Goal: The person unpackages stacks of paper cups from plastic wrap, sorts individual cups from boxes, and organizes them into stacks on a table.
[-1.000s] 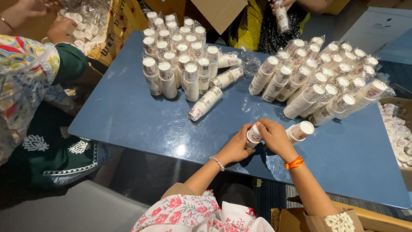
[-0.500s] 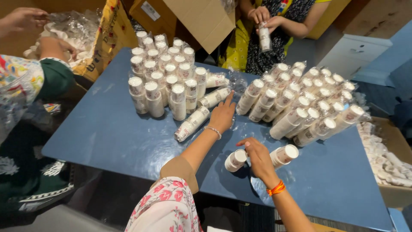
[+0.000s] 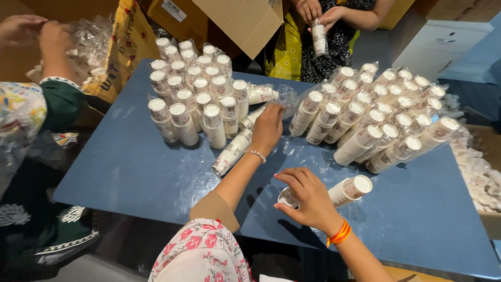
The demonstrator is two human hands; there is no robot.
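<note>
My left hand (image 3: pixel 269 128) reaches forward across the blue table (image 3: pixel 130 172) and closes over a plastic-wrapped stack of paper cups (image 3: pixel 249 120) lying on its side. A similar wrapped stack (image 3: pixel 232 152) lies just to the left of my wrist. Nearer to me, my right hand (image 3: pixel 309 197) grips a short stack of white cups (image 3: pixel 286 197) against the tabletop. Another stack of cups (image 3: pixel 350 189) lies on its side right beside that hand, open end facing right.
Several wrapped cup stacks stand upright (image 3: pixel 193 99) at the left back; several more lie in rows (image 3: pixel 381 120) at the right. Cardboard boxes (image 3: pixel 235 18) stand behind. A person across holds a cup stack (image 3: pixel 318 36). Another person's hands (image 3: pixel 31 31) handle plastic at far left.
My left hand left the short stack and stretched forward to the lying wrapped stack. My right hand stayed on the short stack near the table's front.
</note>
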